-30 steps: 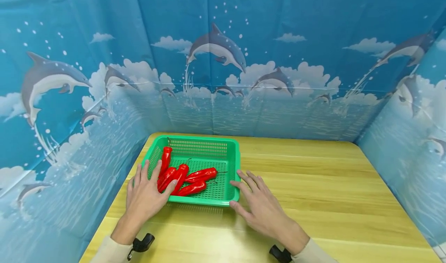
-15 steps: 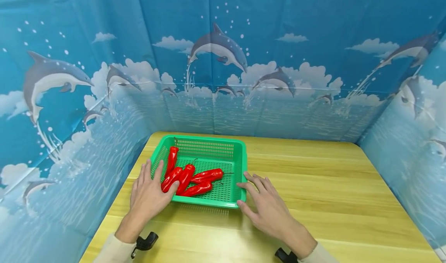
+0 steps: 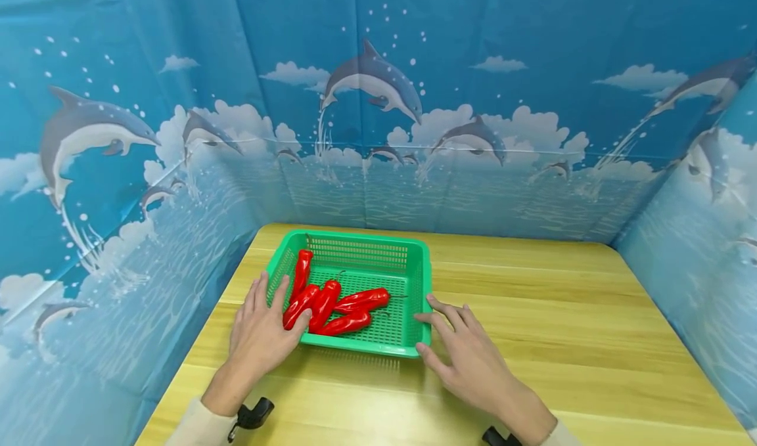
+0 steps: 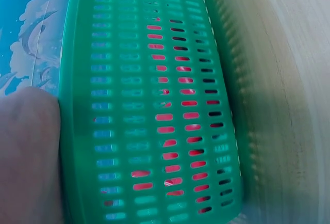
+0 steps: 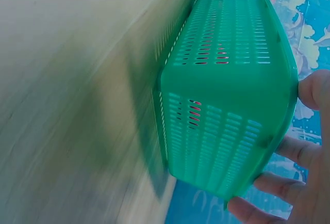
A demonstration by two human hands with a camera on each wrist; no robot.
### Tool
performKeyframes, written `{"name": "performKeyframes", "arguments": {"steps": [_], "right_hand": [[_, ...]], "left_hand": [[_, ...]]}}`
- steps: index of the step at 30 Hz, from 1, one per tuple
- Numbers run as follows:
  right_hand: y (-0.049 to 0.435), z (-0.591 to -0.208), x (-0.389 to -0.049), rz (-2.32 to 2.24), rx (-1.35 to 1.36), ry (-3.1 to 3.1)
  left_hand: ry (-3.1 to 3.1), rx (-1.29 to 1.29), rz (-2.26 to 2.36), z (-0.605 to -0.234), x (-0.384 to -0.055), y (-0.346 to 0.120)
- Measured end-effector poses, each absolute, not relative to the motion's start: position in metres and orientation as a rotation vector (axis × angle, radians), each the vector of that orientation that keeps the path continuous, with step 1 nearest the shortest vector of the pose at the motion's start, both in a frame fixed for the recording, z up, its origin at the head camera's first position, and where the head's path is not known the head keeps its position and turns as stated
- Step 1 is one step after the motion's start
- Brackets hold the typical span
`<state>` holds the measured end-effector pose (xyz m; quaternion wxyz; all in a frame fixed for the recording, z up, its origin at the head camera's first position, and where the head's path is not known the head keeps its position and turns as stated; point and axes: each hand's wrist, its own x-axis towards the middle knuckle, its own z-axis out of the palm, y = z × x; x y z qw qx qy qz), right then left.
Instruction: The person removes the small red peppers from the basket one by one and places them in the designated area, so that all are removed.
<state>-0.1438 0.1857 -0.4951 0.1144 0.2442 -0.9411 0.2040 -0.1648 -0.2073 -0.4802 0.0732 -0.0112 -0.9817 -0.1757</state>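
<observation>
Your green basket (image 3: 362, 345) sits toward the far left part of the desk (image 3: 562, 341), and it is a little further right than a second ago. Five red peppers (image 3: 325, 305) lie inside, bunched toward the left, in much the same arrangement as then, so the load seems to be riding along without rolling. Judging from that, you are shifting the basket sideways as one piece and leaving its contents alone.

Both hands have travelled with it. Your left hand (image 3: 263, 334) lies spread over the left rim, its thumb by the near edge, close to the peppers but not gripping any. Your right hand (image 3: 470, 357) has its fingertips against the right rim and its thumb at the near corner; the fingers are loosely extended, touching rather than clenched. The base looks low over the wood, but you cannot tell whether all of it touches.

The desk has a pale yellow wood grain, with a bright sheen near you. Around it hangs a blue curtain (image 3: 461, 196) printed with leaping dolphins, clouds and water, covering the back and both sides. Light sleeves (image 3: 198, 426) show at the bottom, with black mounts (image 3: 255, 414) at your wrists.
</observation>
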Motion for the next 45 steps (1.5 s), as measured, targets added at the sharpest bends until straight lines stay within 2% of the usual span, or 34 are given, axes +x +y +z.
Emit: {"name": "performKeyframes", "arguments": {"steps": [20,45], "right_hand": [[0.214,-0.489,-0.140,0.627,0.676,-2.780],[0.262,-0.477,-0.131,0.569,0.545,-2.838]], "left_hand": [[-2.929,-0.100,-0.614,-0.479,-0.169,-0.197],[-2.987,-0.150,-0.779,-0.483,-0.174,-0.153]]}}
